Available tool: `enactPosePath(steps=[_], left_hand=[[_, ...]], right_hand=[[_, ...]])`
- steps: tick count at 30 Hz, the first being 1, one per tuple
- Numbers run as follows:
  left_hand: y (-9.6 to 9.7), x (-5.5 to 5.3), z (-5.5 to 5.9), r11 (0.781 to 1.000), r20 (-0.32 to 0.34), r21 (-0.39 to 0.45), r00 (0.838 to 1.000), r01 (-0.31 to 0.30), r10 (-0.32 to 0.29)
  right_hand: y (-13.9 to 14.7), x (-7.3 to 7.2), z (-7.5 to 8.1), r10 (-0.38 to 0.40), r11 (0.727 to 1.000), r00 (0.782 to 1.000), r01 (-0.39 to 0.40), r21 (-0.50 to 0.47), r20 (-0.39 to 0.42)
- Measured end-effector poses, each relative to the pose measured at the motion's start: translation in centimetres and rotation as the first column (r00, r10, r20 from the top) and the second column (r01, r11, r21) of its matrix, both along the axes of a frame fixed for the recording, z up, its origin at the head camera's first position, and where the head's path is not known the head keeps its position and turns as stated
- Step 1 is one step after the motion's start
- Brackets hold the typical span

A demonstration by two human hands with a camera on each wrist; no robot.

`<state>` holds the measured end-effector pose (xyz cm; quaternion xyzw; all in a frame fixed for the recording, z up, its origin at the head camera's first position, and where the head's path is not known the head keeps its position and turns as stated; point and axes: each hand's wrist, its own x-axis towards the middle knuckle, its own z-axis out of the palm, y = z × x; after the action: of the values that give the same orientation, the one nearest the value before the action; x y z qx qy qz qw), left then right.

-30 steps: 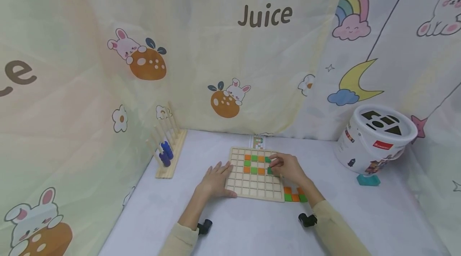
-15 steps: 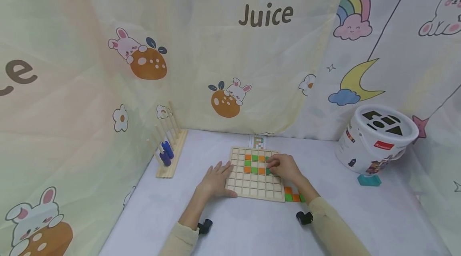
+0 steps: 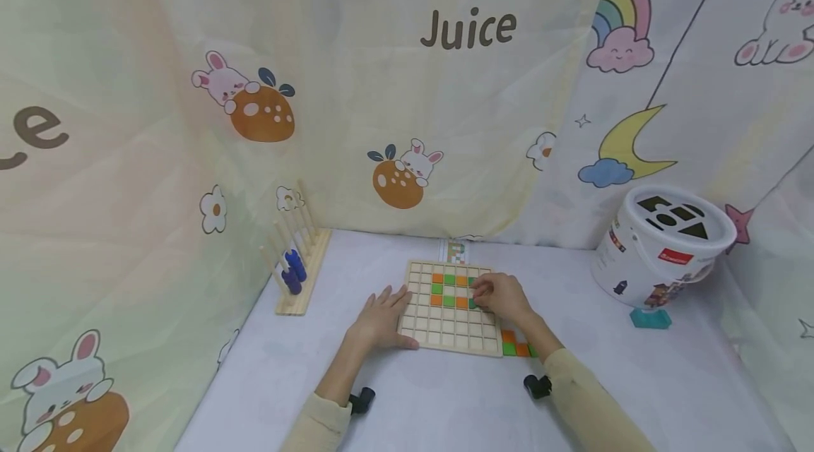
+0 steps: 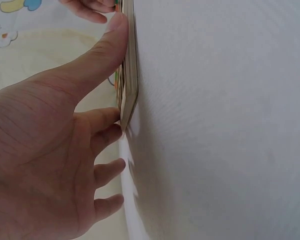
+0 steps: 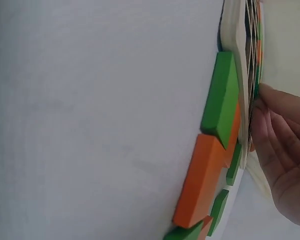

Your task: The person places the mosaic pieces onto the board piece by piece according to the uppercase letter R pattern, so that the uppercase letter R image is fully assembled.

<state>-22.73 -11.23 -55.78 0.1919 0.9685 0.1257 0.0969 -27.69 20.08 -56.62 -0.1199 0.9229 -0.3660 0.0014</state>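
Right hand: slightly left of its place a second ago; thumb and fingertips pinch a dark green tile, now just beside an orange tile on the board; we judge it nearly placed, seating unclear. Left hand: fingers spread, at the board's left edge. Bucket: lidded, contents hidden from us. Peg stand: blue beads.

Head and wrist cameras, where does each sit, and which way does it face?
Head: on the head, looking forward and down at the wooden grid board; left hand, right hand and sleeves show.
Left wrist: on that wrist, facing the board's edge; left hand and part of the right show.
Right wrist: on that wrist, facing green and orange tiles beside the board; right hand shows.
Head and right wrist share the tiles.
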Motion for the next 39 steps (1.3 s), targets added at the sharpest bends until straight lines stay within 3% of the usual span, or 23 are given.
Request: enactPosePath(steps=[9,18,26,32,39], left_hand=[[0.0,0.1,0.1,1.000,-0.001,-0.002,1.000,0.002,-0.002],[0.0,0.1,0.2,1.000,0.006,0.013,1.000,-0.001,0.000],[-0.1,0.0,-0.1,1.000,0.002,0.004,1.000,0.003,-0.003],[-0.1,-0.1,-0.4,1.000,0.009,0.010,1.000,-0.003,0.003],[0.0,-0.2,-0.3,1.000,0.014,0.003,1.000,-0.010,0.010]], right_hand=[[1.4,0.5,0.8,-0.033,0.996,0.998,0.037,-0.076,0.058],[3.7,1.6,1.9,-0.098,0.995,0.995,0.099,-0.031,0.035],[5.4,2.3,1.1,-0.095,0.995,0.991,0.092,0.037,0.092],[5.8,2.6,0.6,-0.080,0.994,0.993,0.073,0.075,0.091],[5.9,2.6,0.8,-0.093,0.995,0.992,0.090,0.036,0.082]])
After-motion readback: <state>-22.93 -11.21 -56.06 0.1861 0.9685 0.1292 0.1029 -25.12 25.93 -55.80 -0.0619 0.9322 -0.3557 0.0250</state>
